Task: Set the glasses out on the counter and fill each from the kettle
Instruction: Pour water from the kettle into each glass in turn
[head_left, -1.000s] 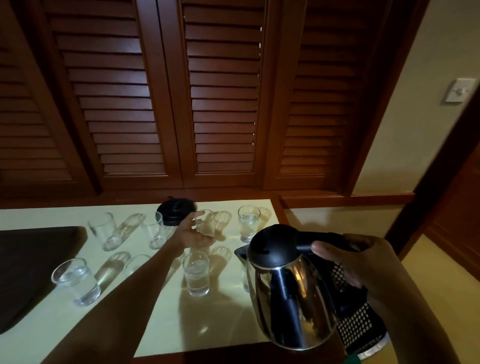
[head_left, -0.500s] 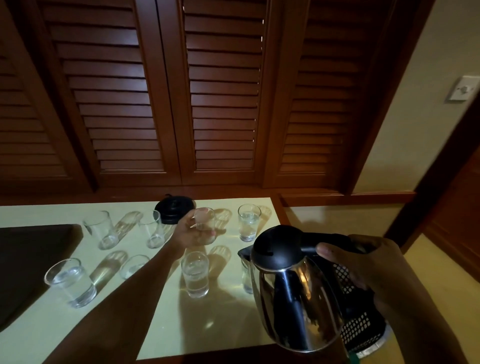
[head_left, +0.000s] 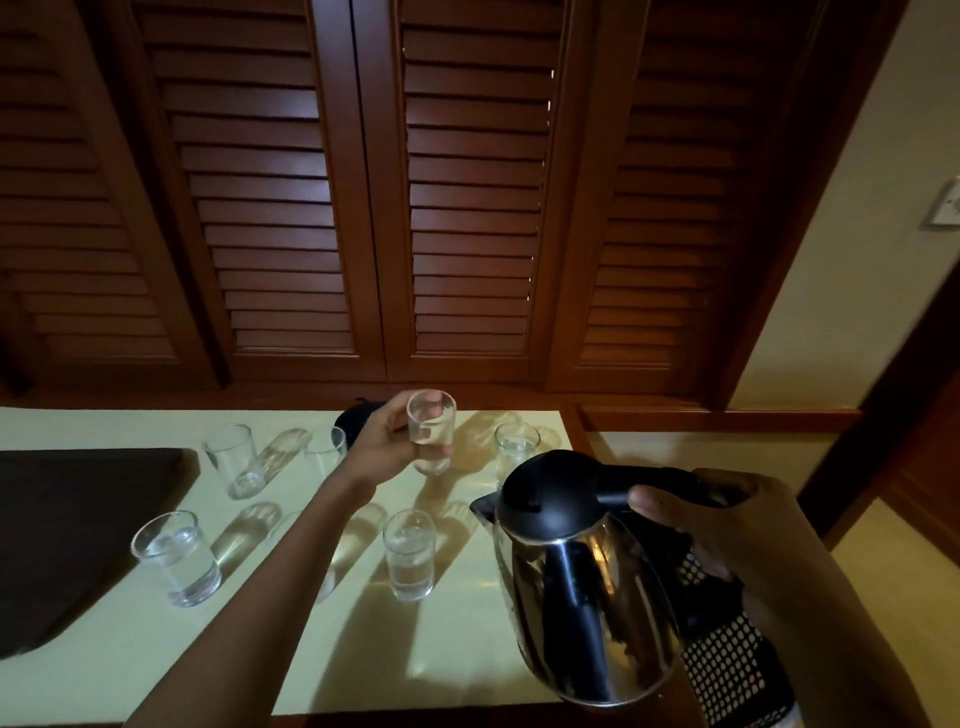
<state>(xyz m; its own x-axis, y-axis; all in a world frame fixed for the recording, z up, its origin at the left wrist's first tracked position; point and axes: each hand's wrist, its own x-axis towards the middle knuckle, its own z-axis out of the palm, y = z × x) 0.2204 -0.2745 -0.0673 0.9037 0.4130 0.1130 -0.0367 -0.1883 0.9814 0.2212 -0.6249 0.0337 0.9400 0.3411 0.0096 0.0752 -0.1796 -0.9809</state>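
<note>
Closest to me, the right hand (head_left: 727, 535) is wrapped round the black handle of the steel kettle (head_left: 587, 597). The kettle hangs over the near edge of the table (head_left: 467, 665) with its spout aimed toward the left hand. Just beyond the spout, between the 2 hands, stands a middle glass (head_left: 409, 553) with water in it. An outer glass (head_left: 176, 558), also watered, sits well off on the other side of the left forearm.

Farther out, the left hand (head_left: 384, 441) grips a lifted glass (head_left: 430, 431) clear of the table; I cannot tell whether it holds anything. Past the spout a far glass (head_left: 516, 447) has water, and an empty glass (head_left: 234, 460) waits beyond the left wrist.

My worry is a pour into a glass held in the air. With a heavy kettle tipped 1-handed, the stream may miss that narrow rim and run over the fingers. If the water is hot, the glass could be dropped. The kettle's belly could also clip the middle glass as it swings in.
</note>
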